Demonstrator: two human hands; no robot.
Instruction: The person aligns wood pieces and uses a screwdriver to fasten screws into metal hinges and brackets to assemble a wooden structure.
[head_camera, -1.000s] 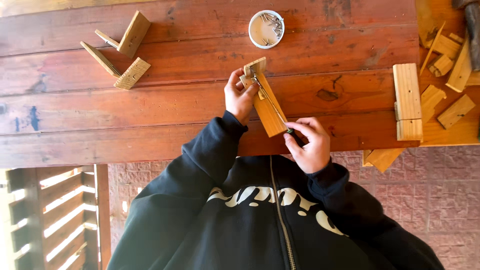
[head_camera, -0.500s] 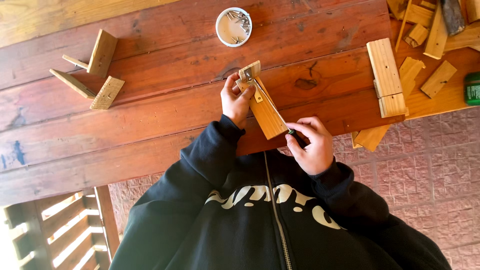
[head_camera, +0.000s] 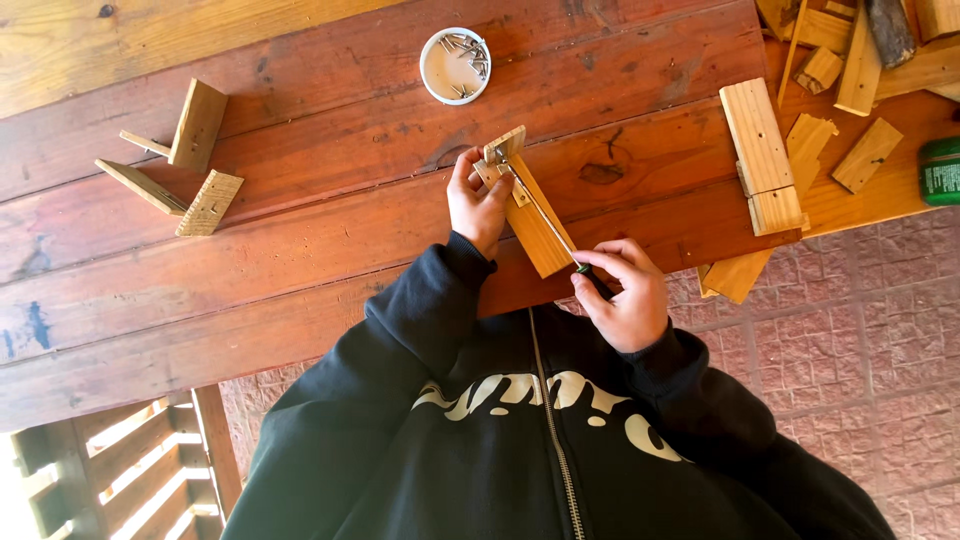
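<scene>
Nearest the camera, the right hand (head_camera: 622, 298) is curled tight around the dark handle of a screwdriver (head_camera: 541, 212), shaft angled up along the wooden block (head_camera: 530, 222). The left hand (head_camera: 478, 203) pinches a small wood piece (head_camera: 503, 148) against the block's far end, right at the worktop (head_camera: 300, 240) edge. The tip sits at the joint; whether the screw is seated cannot be told, so fastening looks underway. Beyond, a white dish of screws (head_camera: 455, 65), and offcuts (head_camera: 765, 152) to the side.
</scene>
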